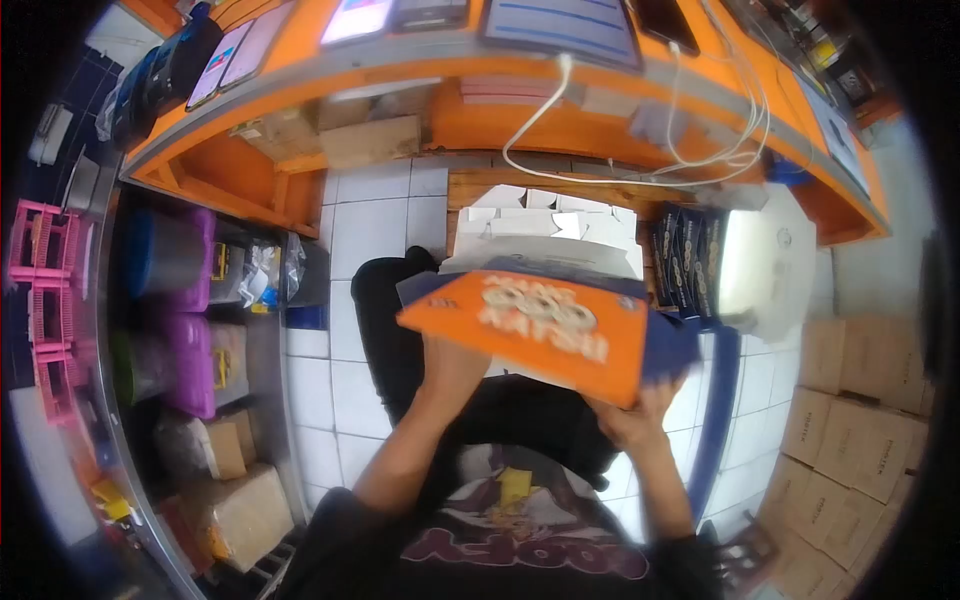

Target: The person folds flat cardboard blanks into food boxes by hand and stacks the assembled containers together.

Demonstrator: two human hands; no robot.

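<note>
An orange and navy cardboard box point(560, 325), with white lettering that seems to end in "KATSU", is tilted above my lap and slightly blurred. My left hand point(455, 368) holds it from below at its left part; the fingers are mostly hidden behind the panel. At the lower right corner my right hand point(637, 410) grips the edge, thumb and fingers closed around it. Just beyond the box, white cardboard pieces point(545, 222) with cut flaps stand close together on a wooden surface.
An orange counter point(440, 85) curves ahead, bearing a tablet point(560, 28), phones and a looping white cable point(520, 130). Several dark boxes point(690, 255) stand right, near stacked brown cartons point(850, 450). Left is a shelf with purple bins point(195, 365).
</note>
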